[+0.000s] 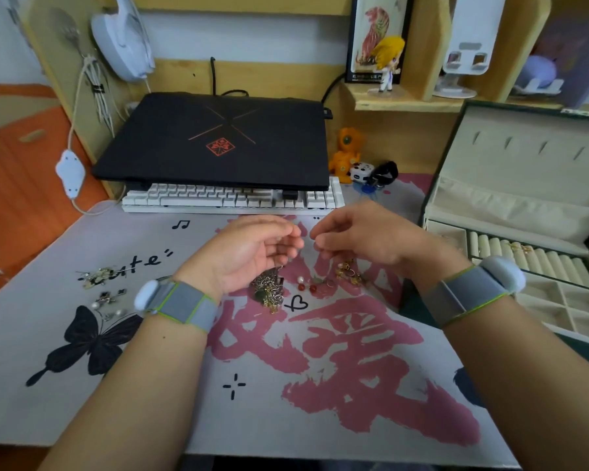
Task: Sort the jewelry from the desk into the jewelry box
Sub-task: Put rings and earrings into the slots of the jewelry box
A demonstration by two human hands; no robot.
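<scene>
Left hand [252, 251]: raised over the middle of the desk mat, palm turned inward, fingers curled; a thin chain appears to hang from the fingertips down to the tangle below, though the grip itself is too blurred to confirm.
Right hand [357, 237]: raised just beside the left one, fingertips nearly meeting it, fingers curled in a pinch; what they hold is too small to make out.
Chain tangle [268, 291]: heap of silver and gold chains on the mat, directly under the left hand.
Bead earrings [307, 285]: a white pearl and two red beads, just right of the tangle.
Gold pieces [347, 271]: small cluster of gold rings or earrings on the mat, below the right hand.
Left cluster [99, 277]: pale and dark small pieces with pearls, on the mat's left part, beside the printed butterfly.
Jewelry box [510, 205]: open at the desk's right edge, lid upright; cream ring rolls with a gold item on them, square compartments nearer the person.
Desk mat [320, 368]: grey with pink lettering.
Wristbands [181, 302]: grey, one on each wrist.
Laptop [215, 141]: closed, black, resting over a white keyboard [232, 198].
</scene>
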